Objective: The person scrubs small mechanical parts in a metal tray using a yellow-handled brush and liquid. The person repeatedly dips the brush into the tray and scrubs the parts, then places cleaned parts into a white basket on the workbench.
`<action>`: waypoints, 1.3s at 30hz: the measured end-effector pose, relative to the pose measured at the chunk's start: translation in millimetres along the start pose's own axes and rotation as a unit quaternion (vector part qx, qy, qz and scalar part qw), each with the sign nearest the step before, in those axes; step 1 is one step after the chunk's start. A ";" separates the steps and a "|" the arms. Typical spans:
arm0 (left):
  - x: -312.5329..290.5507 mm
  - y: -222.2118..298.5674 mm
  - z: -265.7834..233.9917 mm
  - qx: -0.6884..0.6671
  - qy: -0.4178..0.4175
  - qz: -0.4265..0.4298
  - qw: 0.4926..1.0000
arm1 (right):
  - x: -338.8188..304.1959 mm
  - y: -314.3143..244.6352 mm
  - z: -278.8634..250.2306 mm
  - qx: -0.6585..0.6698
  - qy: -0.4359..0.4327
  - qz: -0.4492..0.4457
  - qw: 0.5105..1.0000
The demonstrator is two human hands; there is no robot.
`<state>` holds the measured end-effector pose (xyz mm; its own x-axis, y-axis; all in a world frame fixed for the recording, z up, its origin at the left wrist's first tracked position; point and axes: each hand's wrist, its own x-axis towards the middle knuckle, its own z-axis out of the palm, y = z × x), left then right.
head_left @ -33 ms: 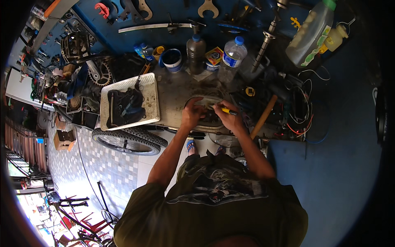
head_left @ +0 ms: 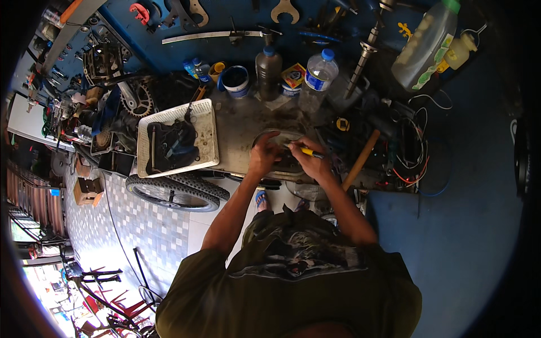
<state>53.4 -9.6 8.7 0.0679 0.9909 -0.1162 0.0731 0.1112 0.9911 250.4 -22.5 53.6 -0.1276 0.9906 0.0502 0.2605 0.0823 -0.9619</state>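
My right hand (head_left: 311,160) is closed around a slim tool with a yellow and black handle (head_left: 311,152); its working end, toward my left hand, is too small to make out. Close on its left, my left hand (head_left: 264,155) has its fingers curled, and whatever they hold is hidden. Both hands are over a shallow tray with a pale rim (head_left: 290,133) at the front of the workbench (head_left: 234,132). Dark contents of the tray show only in part between my hands.
A white plastic basket (head_left: 212,135) with dark parts stands to the left. Behind my hands are a dark bottle (head_left: 269,70), a clear bottle (head_left: 319,79) and a tub (head_left: 235,84). A wooden handle (head_left: 362,159) lies at right. Bicycle tyres (head_left: 174,194) sit below the bench edge.
My right hand and the yellow and black tool have shifted slightly left, closer to my left hand. The left hand has barely moved.
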 end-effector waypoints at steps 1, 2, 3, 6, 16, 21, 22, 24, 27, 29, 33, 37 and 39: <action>-1.7 1.7 0.3 0.026 0.005 0.000 1.000 | -3.1 -11.2 1.7 0.007 -0.001 -0.011 1.000; -3.8 3.4 0.6 0.053 0.010 -0.001 0.999 | -1.5 5.6 2.9 -0.009 -0.002 0.009 1.000; -4.8 7.4 1.5 0.078 0.015 0.001 0.997 | -2.8 9.6 -3.9 -0.044 0.012 0.009 0.999; -0.9 -11.9 -4.7 0.211 0.019 0.115 0.971 | -6.5 21.1 -19.6 -0.079 0.025 0.041 0.996; -17.0 26.5 -31.3 0.344 0.093 0.211 0.910 | -9.9 17.8 -38.1 -0.122 0.039 -0.017 0.992; -7.7 61.2 -149.5 0.414 0.260 0.107 0.866 | -15.6 18.8 -41.2 -0.082 0.068 -0.028 0.994; -9.4 60.8 -172.9 0.444 0.260 0.078 0.854 | -15.0 18.2 -40.8 -0.086 0.067 -0.028 0.994; -14.6 53.7 -201.9 0.498 0.238 0.042 0.833 | -13.1 15.6 -37.6 -0.096 0.068 -0.024 0.993; -15.8 50.1 -197.8 0.509 0.207 0.134 0.825 | -9.4 -7.2 -34.5 -0.117 0.048 0.037 0.991; -14.5 69.0 -154.7 0.457 0.201 0.176 0.848 | -8.1 -3.9 -34.1 -0.110 0.055 0.006 0.992; -10.6 25.6 -76.4 0.444 -0.022 0.186 0.876 | -1.4 -9.3 -31.1 -0.096 0.037 0.000 0.995; -8.9 -10.0 -12.1 0.509 -0.107 0.102 0.848 | -0.3 7.4 -28.3 -0.145 0.012 -0.009 0.989; -7.9 -24.7 -3.6 0.504 -0.077 0.158 0.845 | -1.1 11.7 -27.6 -0.171 -0.008 -0.031 0.985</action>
<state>47.5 -19.9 -14.7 0.3661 0.9286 0.0599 0.8328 -0.3557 0.4241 279.9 -19.6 49.8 -0.1679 0.9808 0.0993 0.5581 0.1776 -0.8105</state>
